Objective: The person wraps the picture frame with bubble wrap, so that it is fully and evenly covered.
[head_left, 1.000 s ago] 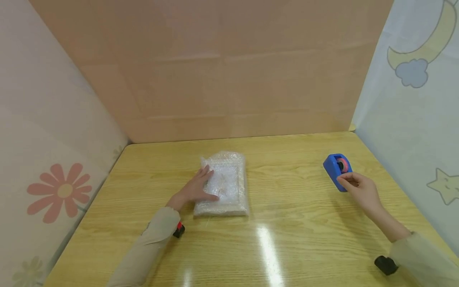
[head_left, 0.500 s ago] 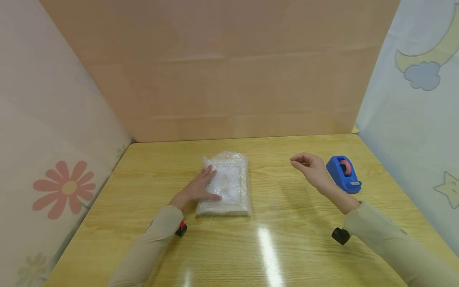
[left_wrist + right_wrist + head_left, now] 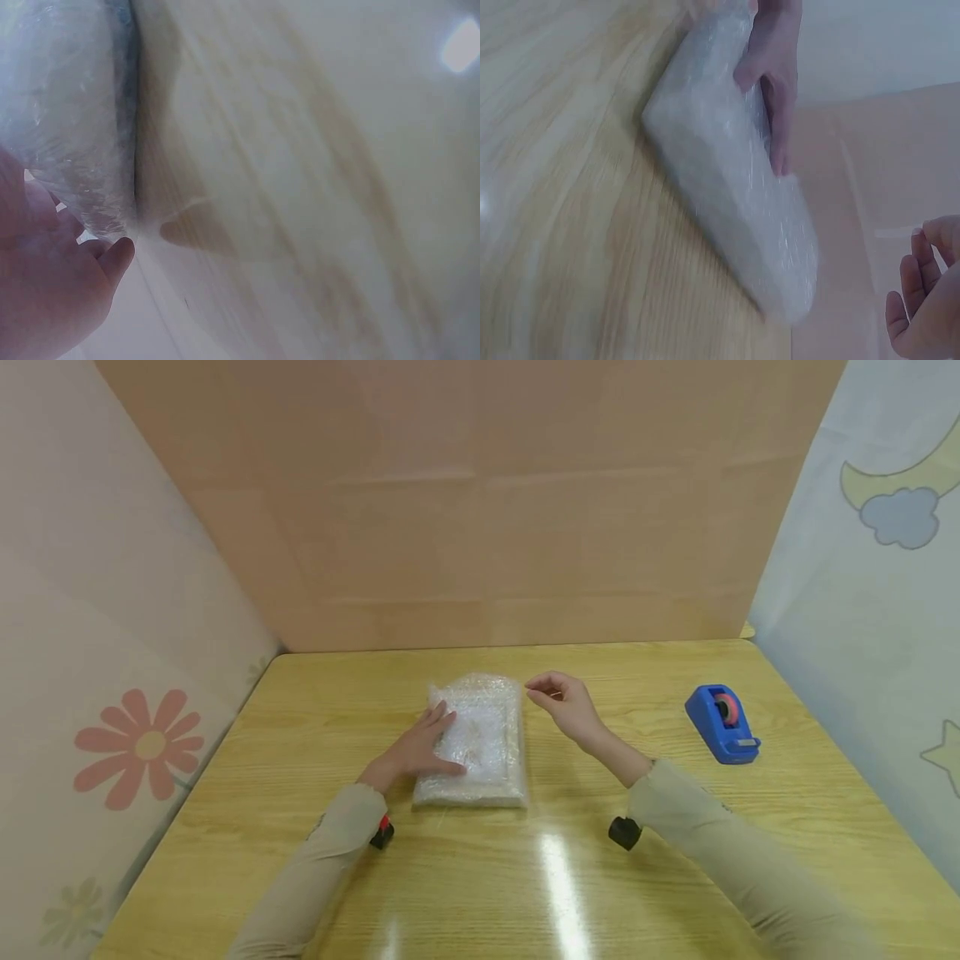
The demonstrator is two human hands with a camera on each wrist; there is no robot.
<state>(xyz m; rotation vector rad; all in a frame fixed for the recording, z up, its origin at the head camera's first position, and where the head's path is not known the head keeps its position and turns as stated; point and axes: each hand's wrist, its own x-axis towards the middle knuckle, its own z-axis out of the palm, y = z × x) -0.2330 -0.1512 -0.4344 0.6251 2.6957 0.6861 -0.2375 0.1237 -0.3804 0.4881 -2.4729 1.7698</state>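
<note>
A flat rectangular package in clear bubble wrap (image 3: 487, 789) lies on the wooden table, a pale frame-like shape showing through it. My left hand (image 3: 415, 752) rests on its left side with fingers and thumb spread; the left wrist view shows this hand (image 3: 56, 289) at the wrap's edge. Just off the package's far right corner, my right hand (image 3: 572, 706) is raised with thumb and forefinger together. In the right wrist view, a short translucent strip of tape (image 3: 897, 232) sticks out from the pinched fingertips of that hand (image 3: 930, 300).
A blue tape dispenser (image 3: 723, 735) holding a roll with a pink core (image 3: 726, 708) stands at the right of the table (image 3: 600, 877). Upright panels close in the back and both sides. A small black device hangs at each wrist.
From the tape dispenser, my right hand has moved left across the table to the package's right edge, fingertips still pinched. The left hand has stayed on the package.
</note>
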